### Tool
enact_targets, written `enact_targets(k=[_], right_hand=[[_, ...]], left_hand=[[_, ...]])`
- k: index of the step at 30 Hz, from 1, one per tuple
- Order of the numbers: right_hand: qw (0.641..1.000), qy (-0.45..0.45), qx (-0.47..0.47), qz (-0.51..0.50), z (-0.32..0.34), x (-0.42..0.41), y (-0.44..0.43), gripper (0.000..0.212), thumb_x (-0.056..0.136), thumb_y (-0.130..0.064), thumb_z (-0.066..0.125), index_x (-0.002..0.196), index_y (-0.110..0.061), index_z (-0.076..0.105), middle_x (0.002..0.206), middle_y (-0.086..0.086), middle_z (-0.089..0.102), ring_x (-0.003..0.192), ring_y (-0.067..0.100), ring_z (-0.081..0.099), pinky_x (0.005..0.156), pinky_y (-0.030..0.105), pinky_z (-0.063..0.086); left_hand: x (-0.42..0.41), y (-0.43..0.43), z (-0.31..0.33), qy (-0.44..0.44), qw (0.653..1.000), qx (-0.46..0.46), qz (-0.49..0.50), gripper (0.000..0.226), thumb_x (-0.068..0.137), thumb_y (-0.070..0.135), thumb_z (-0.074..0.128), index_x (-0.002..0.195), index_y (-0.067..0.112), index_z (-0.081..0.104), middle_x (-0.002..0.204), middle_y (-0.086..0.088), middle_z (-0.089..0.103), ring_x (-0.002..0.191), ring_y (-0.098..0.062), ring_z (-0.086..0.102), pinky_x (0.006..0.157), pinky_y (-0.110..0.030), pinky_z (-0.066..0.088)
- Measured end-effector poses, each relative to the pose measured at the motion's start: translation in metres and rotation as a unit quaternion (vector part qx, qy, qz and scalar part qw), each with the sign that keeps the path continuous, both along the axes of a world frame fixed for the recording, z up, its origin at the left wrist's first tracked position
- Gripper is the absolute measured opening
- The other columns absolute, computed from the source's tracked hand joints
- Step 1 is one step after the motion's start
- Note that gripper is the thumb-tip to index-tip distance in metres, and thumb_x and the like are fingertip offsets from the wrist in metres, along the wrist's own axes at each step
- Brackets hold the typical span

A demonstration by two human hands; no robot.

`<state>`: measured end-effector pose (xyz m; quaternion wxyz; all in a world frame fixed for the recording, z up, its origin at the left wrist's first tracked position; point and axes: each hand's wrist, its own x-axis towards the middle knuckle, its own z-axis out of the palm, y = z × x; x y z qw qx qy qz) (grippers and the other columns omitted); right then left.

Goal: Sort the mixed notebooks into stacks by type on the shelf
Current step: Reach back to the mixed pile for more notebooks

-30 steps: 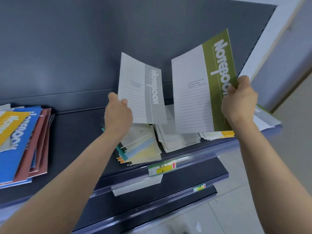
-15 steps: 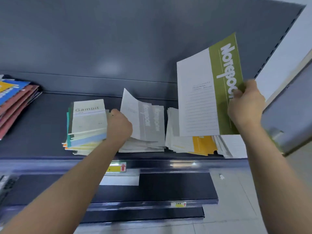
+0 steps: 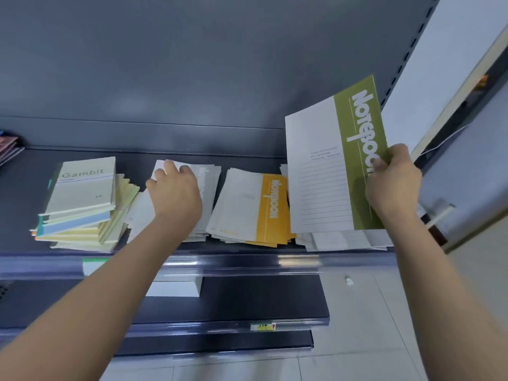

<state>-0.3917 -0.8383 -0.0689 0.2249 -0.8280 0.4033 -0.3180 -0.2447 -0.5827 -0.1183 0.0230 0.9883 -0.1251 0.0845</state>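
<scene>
My right hand (image 3: 393, 182) grips a green-and-white notebook (image 3: 324, 174) by its right edge and holds it upright above the right end of the shelf (image 3: 27, 188). My left hand (image 3: 176, 193) lies on a grey-and-white notebook (image 3: 209, 182) that is flat on the middle stack, fingers over its far left corner and thumb at its left edge. To the right of it is a stack topped by an orange-and-white notebook (image 3: 272, 199). A thicker stack of pastel "Gambit" notebooks (image 3: 82, 188) stands to the left. White notebooks (image 3: 338, 240) lie under the green one.
Red-edged notebooks (image 3: 8, 147) show at the far left of the shelf. A clear price rail (image 3: 247, 262) runs along the shelf's front edge. Two lower shelves (image 3: 247, 298) jut out below, over a tiled floor. A white wall panel stands at the right.
My left hand has lowered the grey notebook from tilted to flat on the middle stack. The green notebook stays raised in my right hand. The view has shifted right and closer.
</scene>
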Motion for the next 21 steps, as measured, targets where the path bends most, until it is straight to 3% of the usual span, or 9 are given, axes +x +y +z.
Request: enact_targets(k=[7,10,12,15,21], right_hand=[[0.997,0.071,0.021,-0.019,-0.026,-0.014,-0.048,0.022,0.097,-0.012,0.037,0.116,-0.006,0.044,0.103,0.021,0.059,0.088,0.037,0.054,0.075,0.047,0.049],[0.993,0.117,0.017,-0.02,-0.047,-0.011,-0.06,0.015,0.096,-0.014,0.039,0.107,-0.004,0.044,0.1,0.021,0.06,0.081,0.034,0.052,0.065,0.039,0.043],[0.99,0.138,0.013,-0.022,-0.059,-0.008,-0.066,0.015,0.096,-0.013,0.041,0.105,-0.001,0.045,0.1,0.023,0.059,0.086,0.037,0.053,0.064,0.036,0.036],[0.987,0.162,0.012,-0.02,-0.073,-0.002,-0.073,0.017,0.095,-0.015,0.045,0.105,0.0,0.045,0.101,0.023,0.059,0.091,0.038,0.055,0.064,0.035,0.036],[0.968,0.226,-0.103,-0.026,-0.083,0.009,-0.065,0.025,0.088,-0.005,0.047,0.11,0.001,0.056,0.109,0.023,0.054,0.103,0.038,0.047,0.082,0.041,0.038]], left_hand=[[-0.039,-0.061,0.03,-0.061,0.978,-0.124,-0.159,0.027,0.095,0.016,0.047,0.119,0.006,0.053,0.116,-0.014,0.051,0.107,-0.031,0.047,0.088,-0.038,0.036],[-0.048,-0.071,0.038,-0.071,0.968,-0.154,-0.184,0.028,0.096,0.017,0.045,0.121,0.007,0.053,0.118,-0.012,0.053,0.109,-0.028,0.047,0.091,-0.038,0.036],[-0.051,-0.076,0.04,-0.082,0.963,-0.169,-0.191,0.027,0.096,0.018,0.045,0.12,0.008,0.054,0.117,-0.011,0.054,0.109,-0.028,0.048,0.091,-0.038,0.036],[-0.053,-0.08,0.042,-0.1,0.957,-0.178,-0.206,0.025,0.096,0.016,0.046,0.117,0.007,0.056,0.114,-0.012,0.055,0.105,-0.029,0.049,0.089,-0.038,0.036],[-0.05,-0.08,0.038,-0.166,0.941,-0.159,-0.248,0.013,0.086,0.004,0.058,0.097,0.001,0.064,0.092,-0.017,0.061,0.084,-0.036,0.056,0.073,-0.042,0.043]])
